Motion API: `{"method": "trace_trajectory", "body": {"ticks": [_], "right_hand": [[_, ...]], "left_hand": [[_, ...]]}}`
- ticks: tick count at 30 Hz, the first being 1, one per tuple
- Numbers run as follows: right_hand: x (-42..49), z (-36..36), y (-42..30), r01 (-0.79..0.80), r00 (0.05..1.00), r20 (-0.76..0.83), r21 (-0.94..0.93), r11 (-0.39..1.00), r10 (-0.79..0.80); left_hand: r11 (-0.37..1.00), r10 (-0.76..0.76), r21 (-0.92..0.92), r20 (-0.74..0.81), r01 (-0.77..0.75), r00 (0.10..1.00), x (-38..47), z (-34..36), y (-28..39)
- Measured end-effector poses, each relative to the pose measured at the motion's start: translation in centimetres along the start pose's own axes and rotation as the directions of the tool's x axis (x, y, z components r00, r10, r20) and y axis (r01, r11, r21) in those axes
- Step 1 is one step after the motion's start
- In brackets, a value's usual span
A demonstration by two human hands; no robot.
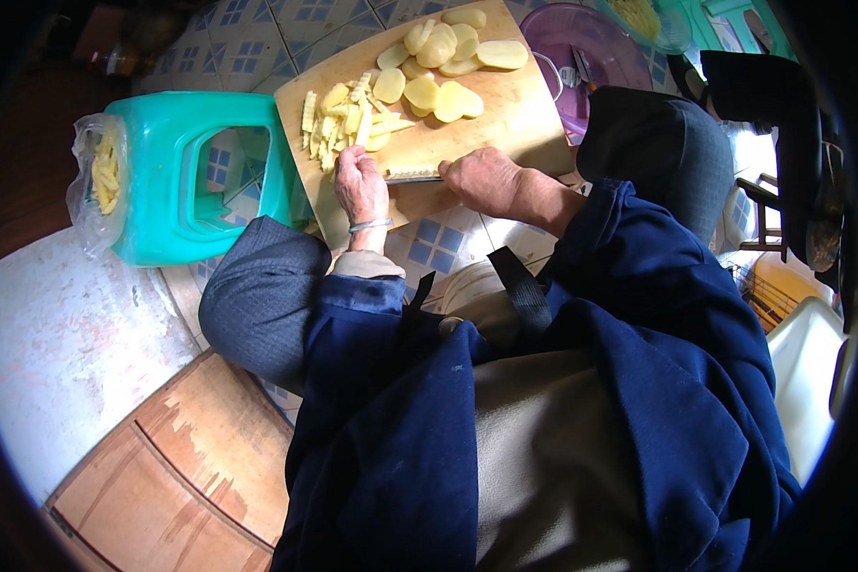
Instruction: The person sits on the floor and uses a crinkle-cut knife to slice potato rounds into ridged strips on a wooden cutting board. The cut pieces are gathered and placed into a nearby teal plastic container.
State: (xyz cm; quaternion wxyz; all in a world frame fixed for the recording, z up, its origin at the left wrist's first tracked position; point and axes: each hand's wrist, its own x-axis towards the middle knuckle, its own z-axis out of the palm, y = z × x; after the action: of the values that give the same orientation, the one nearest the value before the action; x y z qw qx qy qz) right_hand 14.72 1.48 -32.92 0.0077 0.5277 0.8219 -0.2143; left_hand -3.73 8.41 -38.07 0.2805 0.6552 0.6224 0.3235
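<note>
A wooden cutting board lies before me above the tiled floor. My right hand is closed around a cutter whose handle is hidden; its blade edge shows just left of the fist, with a ridged strip of potato along it. My left hand is at the blade's far left, fingers bent over the board; whether they pinch a piece is hidden. Above it lies a pile of crinkle-cut potato sticks. Peeled potato slices are spread over the board's upper part, some overlapping.
At left stands a turquoise plastic stool beside a plastic bag holding potato pieces. A purple basin is beyond the board's right edge, near a container of shreds. My knees flank the board. Another person's dark-clothed leg is at right.
</note>
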Motion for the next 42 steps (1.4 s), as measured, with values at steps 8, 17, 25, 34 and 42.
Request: {"method": "trace_trajectory", "body": {"ticks": [8, 17, 25, 34, 42], "right_hand": [[0.7, -1.3, -0.1, -0.071, 0.993, 0.103, 0.074, 0.995, 0.063], [0.5, 0.2, -0.4, -0.045, 0.999, 0.026, 0.046, 0.998, 0.044], [-0.6, -1.0, -0.4, -0.004, 1.0, -0.017, 0.014, 1.0, 0.004], [-3.5, -12.1, 4.9, 0.032, 0.916, -0.398, -0.07, 0.997, -0.057], [-4.6, -13.1, 7.0, -0.083, 0.862, -0.505, -0.06, 0.995, 0.041]], "left_hand": [[0.991, -0.113, -0.06, 0.067, 0.117, 0.991, 0.7, 1.0, 0.0], [0.996, -0.032, -0.086, 0.064, 0.038, 0.997, 0.2, 1.4, -1.0], [0.927, -0.088, -0.367, 0.001, 0.082, 0.996, -0.6, -0.4, 0.3], [0.74, 0.515, 0.214, 0.43, -0.637, 0.742, -3.3, -0.3, 1.1], [0.831, 0.356, 0.267, 0.42, -0.489, 0.835, -3.0, 0.2, 0.1]]}}
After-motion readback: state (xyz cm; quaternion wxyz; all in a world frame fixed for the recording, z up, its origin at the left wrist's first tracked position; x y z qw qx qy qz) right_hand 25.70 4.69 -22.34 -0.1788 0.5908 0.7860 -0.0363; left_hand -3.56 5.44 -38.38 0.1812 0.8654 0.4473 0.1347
